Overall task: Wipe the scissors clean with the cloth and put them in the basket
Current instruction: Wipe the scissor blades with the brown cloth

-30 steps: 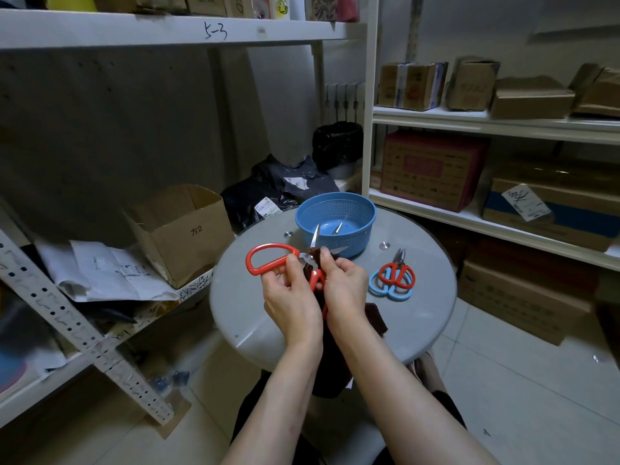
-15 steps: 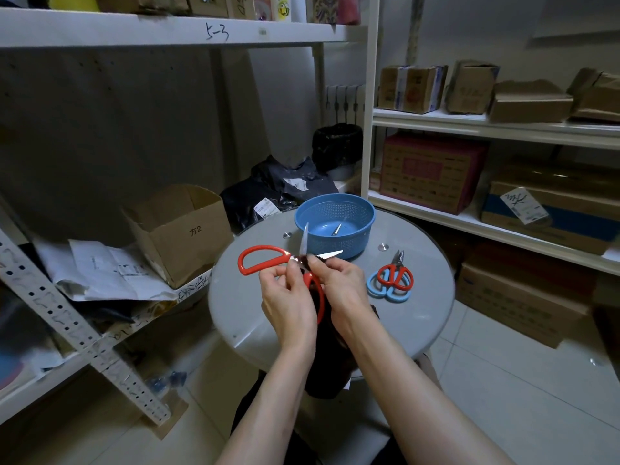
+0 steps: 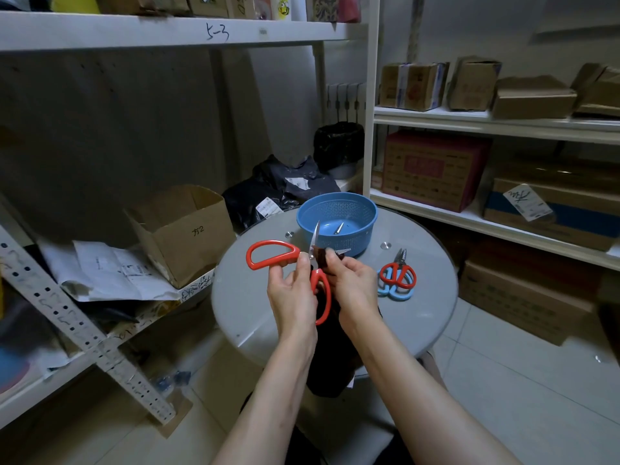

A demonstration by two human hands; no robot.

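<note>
My left hand point(image 3: 292, 293) pinches the open red scissors point(image 3: 273, 255) at the pivot while my right hand point(image 3: 352, 283), just beside it, clamps the dark cloth point(image 3: 330, 357) on one blade, above the round grey counter point(image 3: 429, 317), with the blue basket point(image 3: 367, 229) just beyond both hands and carton-laden shelves point(image 3: 486, 124) around.

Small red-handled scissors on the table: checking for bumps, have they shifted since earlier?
No. The small red-handled scissors lie where they were, right of the blue plastic basket.
</note>
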